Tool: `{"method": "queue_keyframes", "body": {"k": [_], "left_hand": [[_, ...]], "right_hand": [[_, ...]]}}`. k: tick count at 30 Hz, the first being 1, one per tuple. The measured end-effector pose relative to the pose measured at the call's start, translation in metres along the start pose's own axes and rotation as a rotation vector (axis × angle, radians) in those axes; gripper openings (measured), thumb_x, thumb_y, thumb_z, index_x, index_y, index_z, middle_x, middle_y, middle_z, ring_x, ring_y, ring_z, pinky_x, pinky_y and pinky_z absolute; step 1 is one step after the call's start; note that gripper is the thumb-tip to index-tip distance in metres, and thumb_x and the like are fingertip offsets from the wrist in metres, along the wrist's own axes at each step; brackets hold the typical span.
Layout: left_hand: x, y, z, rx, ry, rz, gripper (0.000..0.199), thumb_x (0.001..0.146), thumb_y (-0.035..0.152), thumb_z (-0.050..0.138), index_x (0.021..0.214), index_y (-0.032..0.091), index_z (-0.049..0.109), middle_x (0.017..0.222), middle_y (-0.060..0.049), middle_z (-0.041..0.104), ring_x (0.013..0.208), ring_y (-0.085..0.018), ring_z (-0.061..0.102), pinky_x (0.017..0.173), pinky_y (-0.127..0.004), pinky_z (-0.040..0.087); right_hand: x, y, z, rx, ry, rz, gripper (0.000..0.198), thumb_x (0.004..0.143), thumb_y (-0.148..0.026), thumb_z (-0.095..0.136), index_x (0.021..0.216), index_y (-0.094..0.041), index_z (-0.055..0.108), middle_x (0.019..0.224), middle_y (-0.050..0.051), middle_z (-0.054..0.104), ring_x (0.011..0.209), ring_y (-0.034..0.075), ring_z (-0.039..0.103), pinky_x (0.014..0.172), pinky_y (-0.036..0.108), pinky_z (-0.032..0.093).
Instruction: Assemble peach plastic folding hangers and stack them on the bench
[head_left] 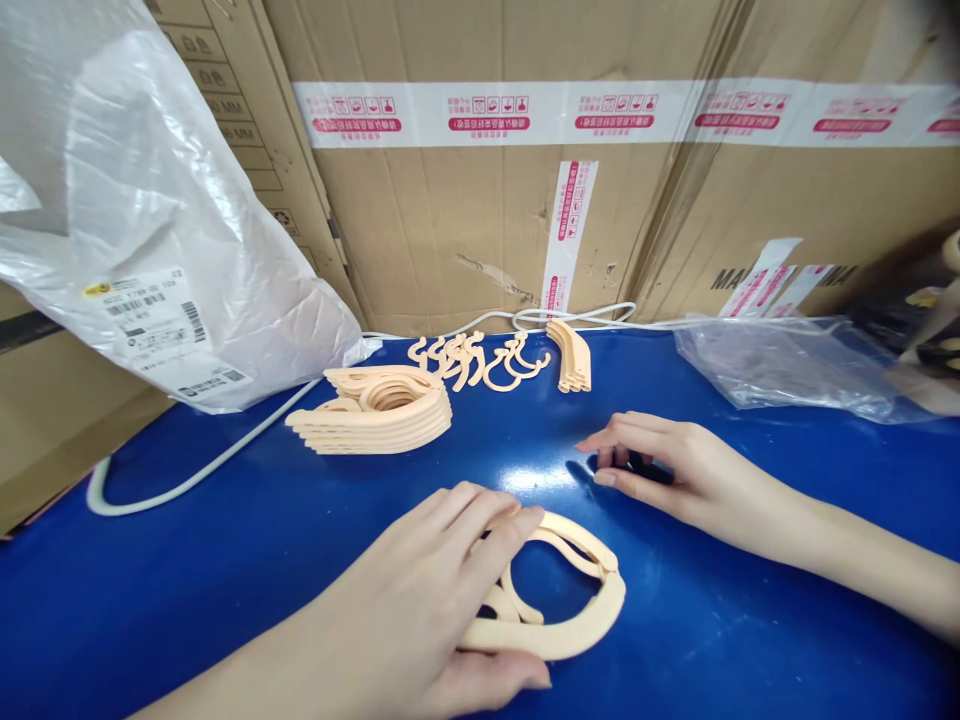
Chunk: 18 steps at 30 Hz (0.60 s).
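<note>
My left hand lies over a beige plastic folding hanger at the front of the blue table, its thumb at the near side and its fingers across the far side. That hanger is folded into a loop, and its left part is hidden under my hand. Off to the right, my right hand is held over the table with thumb and fingers apart and nothing between them. Behind my left hand sits a neat stack of folded hangers. Farther back lie several loose hooks and a small pile of curved beige pieces.
A large white plastic bag with labels leans at the left. Cardboard boxes form a wall behind the blue table. A white cable runs along the table's back and left. A clear plastic bag lies at the right.
</note>
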<state>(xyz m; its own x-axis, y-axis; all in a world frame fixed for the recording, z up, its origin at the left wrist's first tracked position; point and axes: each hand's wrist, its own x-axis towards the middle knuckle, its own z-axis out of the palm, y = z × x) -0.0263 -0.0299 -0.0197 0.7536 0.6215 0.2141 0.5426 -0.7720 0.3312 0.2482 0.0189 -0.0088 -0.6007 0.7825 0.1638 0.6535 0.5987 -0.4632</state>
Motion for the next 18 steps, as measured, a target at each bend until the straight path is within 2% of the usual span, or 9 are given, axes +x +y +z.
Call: {"method": "queue_keyframes", "body": {"k": [2,5,8,11,13,16,18], "left_hand": [[-0.001,0.001,-0.004,-0.082,0.005,-0.040,0.067,0.077,0.052,0.067,0.132,0.022,0.042,0.123,-0.010,0.057,0.106,-0.028,0.056,0.090,-0.041,0.049],[-0.001,-0.001,-0.011,-0.343,0.009,-0.192,0.058,0.079,0.051,0.065,0.129,0.029,0.045,0.119,-0.005,0.059,0.102,-0.024,0.058,0.086,-0.036,0.051],[0.001,-0.008,-0.016,-0.755,-0.027,-0.341,0.050,0.086,0.062,0.047,0.124,0.029,0.051,0.114,-0.004,0.063,0.100,-0.024,0.061,0.083,-0.036,0.052],[0.003,-0.010,-0.020,-1.235,-0.122,-0.412,0.067,0.079,0.075,0.043,0.119,0.023,0.058,0.110,-0.009,0.068,0.094,-0.027,0.065,0.080,-0.039,0.053],[0.002,-0.008,-0.025,-1.416,-0.078,-0.519,0.066,0.085,0.072,0.035,0.119,0.021,0.060,0.111,-0.009,0.069,0.099,-0.028,0.064,0.087,-0.041,0.049],[0.001,-0.005,-0.038,-1.454,0.016,-0.541,0.066,0.085,0.072,0.036,0.118,0.022,0.062,0.111,-0.008,0.069,0.102,-0.028,0.064,0.086,-0.039,0.050],[0.000,-0.010,-0.052,-1.289,0.105,-0.495,0.079,0.075,0.081,0.040,0.122,0.021,0.060,0.113,-0.008,0.068,0.102,-0.032,0.063,0.082,-0.041,0.052]], "right_hand": [[0.001,0.001,-0.001,0.006,-0.004,0.006,0.026,0.094,-0.037,0.047,0.109,-0.023,0.062,0.095,0.005,0.064,0.087,0.017,0.062,0.078,0.031,0.050],[0.001,0.000,-0.001,0.002,-0.010,0.005,0.026,0.094,-0.037,0.046,0.109,-0.023,0.062,0.097,0.006,0.064,0.089,0.018,0.062,0.078,0.031,0.049],[0.000,0.000,0.000,0.008,-0.014,0.003,0.024,0.094,-0.035,0.047,0.108,-0.023,0.062,0.097,0.005,0.063,0.088,0.016,0.061,0.077,0.029,0.049],[0.000,0.001,0.001,0.014,-0.014,-0.006,0.022,0.094,-0.035,0.048,0.107,-0.023,0.061,0.094,0.004,0.063,0.084,0.015,0.061,0.076,0.028,0.048],[0.000,0.002,0.002,0.013,-0.018,-0.015,0.021,0.094,-0.035,0.049,0.106,-0.023,0.061,0.094,0.004,0.062,0.084,0.015,0.061,0.076,0.028,0.049],[0.000,0.004,0.004,-0.017,-0.010,-0.024,0.021,0.094,-0.035,0.049,0.107,-0.023,0.061,0.101,0.004,0.062,0.093,0.016,0.059,0.082,0.030,0.049],[0.000,0.005,0.005,-0.066,0.014,-0.046,0.022,0.094,-0.036,0.049,0.109,-0.024,0.060,0.108,0.005,0.060,0.101,0.017,0.057,0.088,0.032,0.047]]}}
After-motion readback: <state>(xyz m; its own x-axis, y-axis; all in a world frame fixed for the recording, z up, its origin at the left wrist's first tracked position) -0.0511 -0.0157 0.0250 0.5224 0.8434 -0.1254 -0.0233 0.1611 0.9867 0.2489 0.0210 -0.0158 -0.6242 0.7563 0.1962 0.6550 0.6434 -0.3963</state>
